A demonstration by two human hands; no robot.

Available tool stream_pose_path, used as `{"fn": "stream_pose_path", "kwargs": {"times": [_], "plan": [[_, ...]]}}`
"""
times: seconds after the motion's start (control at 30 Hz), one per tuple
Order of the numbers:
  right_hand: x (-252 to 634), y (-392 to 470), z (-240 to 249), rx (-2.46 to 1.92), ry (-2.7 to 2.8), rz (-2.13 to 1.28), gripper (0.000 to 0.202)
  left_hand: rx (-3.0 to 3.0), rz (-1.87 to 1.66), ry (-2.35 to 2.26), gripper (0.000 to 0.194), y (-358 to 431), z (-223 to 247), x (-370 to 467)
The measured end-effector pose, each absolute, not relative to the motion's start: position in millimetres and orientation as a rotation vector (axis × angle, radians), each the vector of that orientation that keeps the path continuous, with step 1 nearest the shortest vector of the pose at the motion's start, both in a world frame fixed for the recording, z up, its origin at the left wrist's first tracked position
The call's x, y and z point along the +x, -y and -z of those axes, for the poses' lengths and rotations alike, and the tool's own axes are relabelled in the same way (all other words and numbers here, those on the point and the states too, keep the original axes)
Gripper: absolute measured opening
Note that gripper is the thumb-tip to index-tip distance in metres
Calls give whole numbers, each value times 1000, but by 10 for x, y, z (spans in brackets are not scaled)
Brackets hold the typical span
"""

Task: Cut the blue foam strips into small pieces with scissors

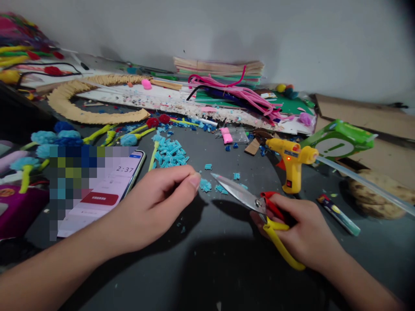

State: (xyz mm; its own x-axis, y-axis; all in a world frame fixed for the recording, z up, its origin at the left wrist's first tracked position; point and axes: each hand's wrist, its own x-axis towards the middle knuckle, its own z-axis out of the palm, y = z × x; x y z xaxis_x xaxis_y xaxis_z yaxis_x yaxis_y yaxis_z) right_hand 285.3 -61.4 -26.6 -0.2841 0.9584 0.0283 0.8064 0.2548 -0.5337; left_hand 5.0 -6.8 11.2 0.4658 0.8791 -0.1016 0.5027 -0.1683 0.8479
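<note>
My right hand (301, 229) is wrapped round the red and yellow handles of metal scissors (238, 192), whose blades point to the upper left and look closed. My left hand (162, 203) is pinched, thumb against forefinger; whatever it holds, if anything, is too small or hidden. Just beyond its fingertips lie small light blue cut pieces (205, 185) on the dark table (207, 268). A larger pile of light blue pieces (171, 153) sits behind my left hand, beside a yellow-green stem (153, 155).
A phone (129, 172) lies left of the pile. At the right are a yellow glue gun (292, 166) with its light on, a green packet (343, 140) and a small tube (339, 214). Pink stems (240, 95) and a tan curved strip (71, 103) lie behind.
</note>
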Motion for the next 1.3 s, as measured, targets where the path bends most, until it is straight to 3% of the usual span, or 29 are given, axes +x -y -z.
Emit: {"fn": "stream_pose_path", "kwargs": {"times": [1.3], "plan": [[2856,616,263,-1617,2267,-619,28,1775,-488,-1117,42,81,-95,45]]}}
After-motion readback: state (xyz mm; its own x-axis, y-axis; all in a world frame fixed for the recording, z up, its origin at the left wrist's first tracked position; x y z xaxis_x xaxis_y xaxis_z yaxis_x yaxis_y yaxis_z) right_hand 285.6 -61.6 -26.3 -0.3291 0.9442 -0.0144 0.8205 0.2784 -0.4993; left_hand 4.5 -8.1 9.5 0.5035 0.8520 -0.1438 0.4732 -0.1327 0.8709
